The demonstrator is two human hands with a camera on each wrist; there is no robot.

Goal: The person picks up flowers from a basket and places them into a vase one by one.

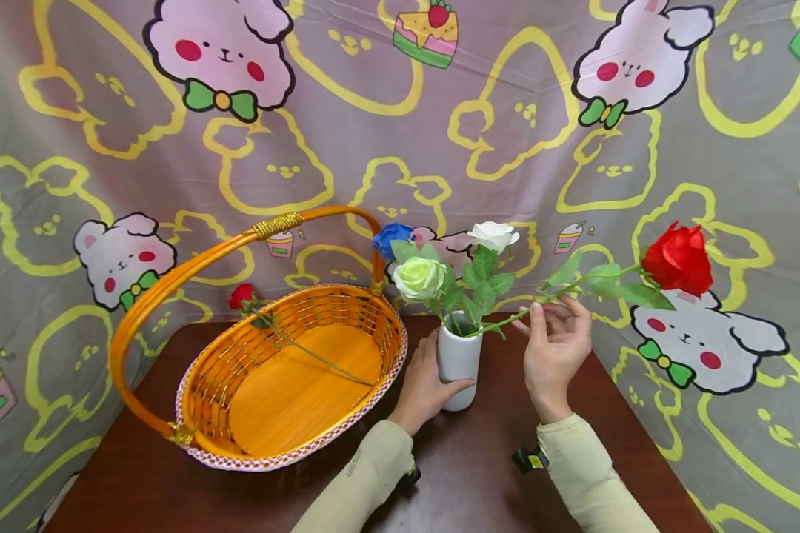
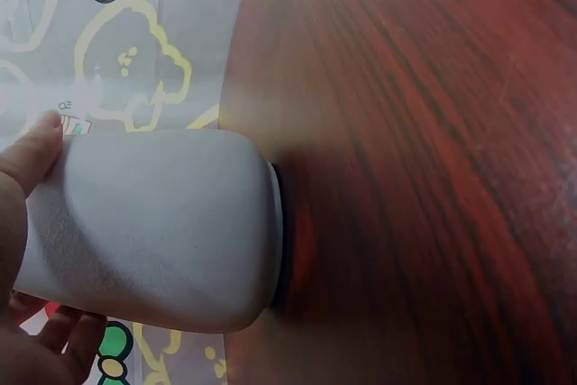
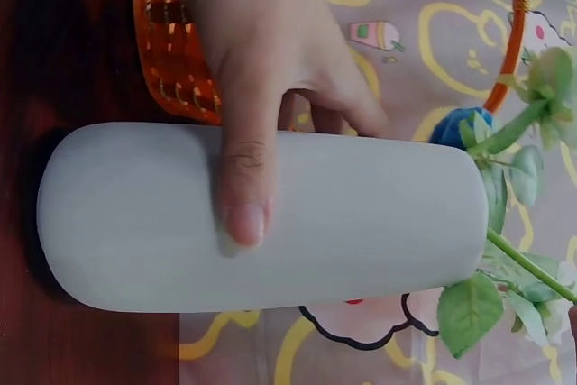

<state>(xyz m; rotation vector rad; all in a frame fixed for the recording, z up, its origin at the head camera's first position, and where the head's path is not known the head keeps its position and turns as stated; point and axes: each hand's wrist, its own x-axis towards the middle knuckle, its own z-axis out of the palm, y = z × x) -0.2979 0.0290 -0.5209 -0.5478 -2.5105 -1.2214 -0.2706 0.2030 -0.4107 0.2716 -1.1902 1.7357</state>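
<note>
A white vase (image 1: 458,370) stands upright on the table, and my left hand (image 1: 427,385) grips it from the left, the thumb across its front. The right wrist view shows that hand (image 3: 261,69) with its thumb pressed on the vase (image 3: 379,223). My right hand (image 1: 555,352) pinches the stem of a red rose (image 1: 680,259), which slants down leftward to the vase's mouth; how deep its end sits is hidden. A white rose (image 1: 493,237), a pale green rose (image 1: 420,279) and a blue rose (image 1: 393,240) rise from the vase.
Left of the vase stands an orange wicker basket (image 1: 293,460) with a tall arched handle (image 1: 200,270). Another red rose (image 1: 243,297) lies across it, bloom at the far rim. A patterned cloth (image 1: 373,133) hangs behind the dark wooden table (image 1: 467,474).
</note>
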